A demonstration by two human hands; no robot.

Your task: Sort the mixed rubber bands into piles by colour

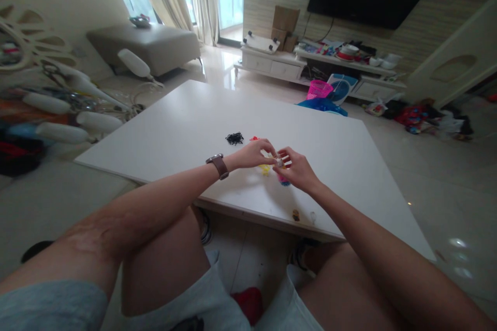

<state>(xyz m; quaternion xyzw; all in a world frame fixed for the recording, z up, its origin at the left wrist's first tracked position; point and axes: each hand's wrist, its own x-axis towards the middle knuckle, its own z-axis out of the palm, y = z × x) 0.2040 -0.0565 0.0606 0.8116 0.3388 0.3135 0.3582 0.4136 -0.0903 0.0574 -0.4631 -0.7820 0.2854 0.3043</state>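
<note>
My left hand (pixel 258 154), with a watch (pixel 219 165) on the wrist, meets my right hand (pixel 297 169) above the white table (pixel 174 129). Fingers and thumbs of both are closed around a small pale object (pixel 279 162), too small and covered to name. Yellow bits (pixel 264 169) lie beneath the left fingers, and red bits (pixel 254 138) show just beyond that hand. Under my right hand is a pink and blue cluster (pixel 284 181), partly hidden. A loose pile of thin black pieces (pixel 234 138) lies farther left.
Near the table's front edge sit a small brown-gold item (pixel 295 215) and a clear one (pixel 313 216). Past the table stand a pink basket (pixel 319 89) and a cluttered white TV cabinet (pixel 272 64). A lamp with white shades (pixel 134 63) is at the left.
</note>
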